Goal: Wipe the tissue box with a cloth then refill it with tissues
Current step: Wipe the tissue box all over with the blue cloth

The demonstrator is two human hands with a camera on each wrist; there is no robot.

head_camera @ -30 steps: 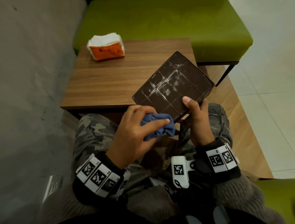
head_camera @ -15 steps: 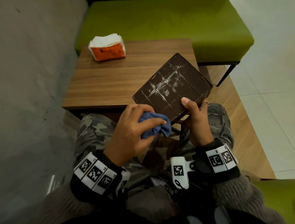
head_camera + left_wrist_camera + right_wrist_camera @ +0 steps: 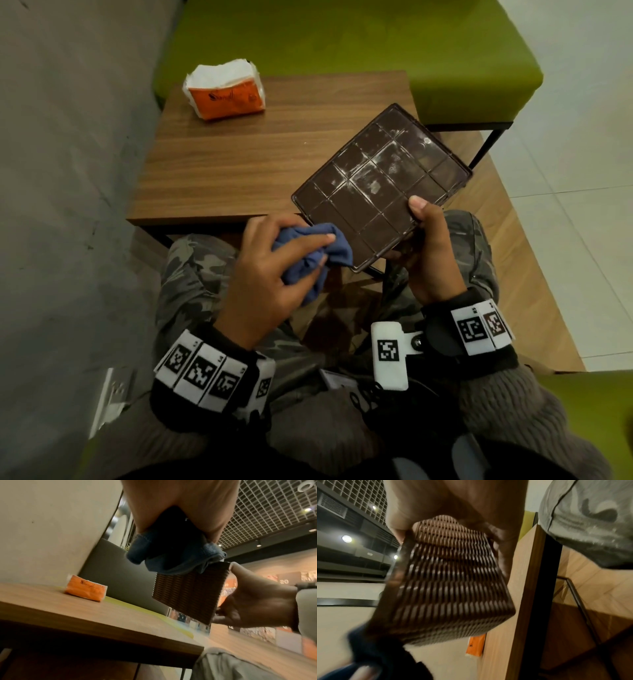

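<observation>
The dark brown tissue box (image 3: 380,181) is held tilted above my lap, its dusty gridded underside facing up. My right hand (image 3: 424,240) grips its near right corner, thumb on top; the woven side shows in the wrist views (image 3: 188,596) (image 3: 447,588). My left hand (image 3: 274,267) holds a bunched blue cloth (image 3: 315,253) (image 3: 164,555) against the box's near left edge. A pack of tissues in orange wrap (image 3: 224,90) (image 3: 85,591) lies on the far left of the wooden table (image 3: 239,154).
A green upholstered bench (image 3: 342,37) stands behind the table. A grey wall (image 3: 68,171) runs along the left. Light wooden flooring (image 3: 534,274) and white tiles lie to the right. My knees sit under the table's near edge.
The box has shifted a little to the right and away. My left hand with the cloth has moved up onto the box's near left corner.
</observation>
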